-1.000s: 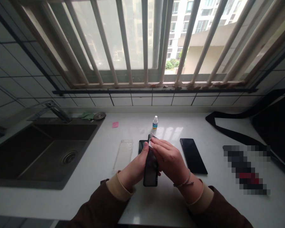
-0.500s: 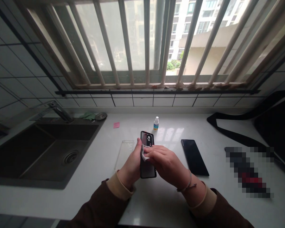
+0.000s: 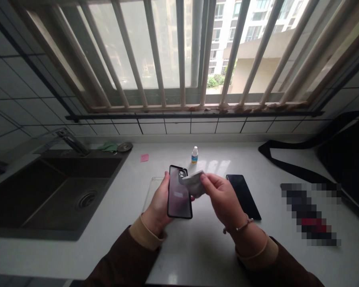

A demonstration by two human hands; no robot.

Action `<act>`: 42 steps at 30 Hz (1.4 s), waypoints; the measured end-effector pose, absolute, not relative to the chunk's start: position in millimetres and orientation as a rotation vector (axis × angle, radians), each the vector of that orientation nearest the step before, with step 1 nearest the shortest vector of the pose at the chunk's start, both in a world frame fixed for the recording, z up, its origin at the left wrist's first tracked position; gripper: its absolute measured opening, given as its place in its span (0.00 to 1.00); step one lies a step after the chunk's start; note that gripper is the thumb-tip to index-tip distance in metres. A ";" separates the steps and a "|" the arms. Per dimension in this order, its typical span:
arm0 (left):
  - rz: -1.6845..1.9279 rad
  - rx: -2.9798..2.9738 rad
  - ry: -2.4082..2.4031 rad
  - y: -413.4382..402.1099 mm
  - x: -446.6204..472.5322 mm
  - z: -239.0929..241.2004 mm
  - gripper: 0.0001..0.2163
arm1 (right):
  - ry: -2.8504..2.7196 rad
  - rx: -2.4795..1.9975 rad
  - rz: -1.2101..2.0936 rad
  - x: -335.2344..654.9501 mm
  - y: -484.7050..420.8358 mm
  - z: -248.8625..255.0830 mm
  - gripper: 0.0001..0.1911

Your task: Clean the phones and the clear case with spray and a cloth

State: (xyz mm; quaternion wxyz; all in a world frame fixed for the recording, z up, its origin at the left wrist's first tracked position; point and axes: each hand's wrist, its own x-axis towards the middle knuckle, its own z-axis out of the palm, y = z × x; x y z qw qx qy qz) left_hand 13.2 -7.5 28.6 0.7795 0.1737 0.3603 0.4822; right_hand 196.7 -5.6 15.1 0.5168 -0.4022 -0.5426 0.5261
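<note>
Case turned face-up, wipe moved to its camera corner.
Left hand (image 3: 158, 202) fingers clasp the black-rimmed smoky plastic phone case (image 3: 179, 195) above the white tabletop (image 3: 197, 247); right hand (image 3: 224, 197) fingers pinch the crumpled white wipe (image 3: 194, 183).

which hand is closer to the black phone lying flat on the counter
Right. The right hand, pinching a white cloth, is just beside the black phone. The left hand is farther off, beyond the right one, holding the phone case.

Head camera looks down (from close) over counter (image 3: 197, 255) toward barred window (image 3: 167, 48).
</note>
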 end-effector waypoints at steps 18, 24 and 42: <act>0.991 0.284 0.713 -6.8 21.3 16.9 0.27 | -2.214 -0.638 0.373 184.9 -4.6 -6.9 0.16; 0.984 0.263 0.811 -2.7 13.3 14.0 0.33 | -2.254 -0.513 0.731 191.8 -11.7 3.0 0.14; 0.855 0.438 0.770 -8.8 12.0 24.2 0.28 | -1.669 -1.075 0.489 204.3 0.7 6.9 0.14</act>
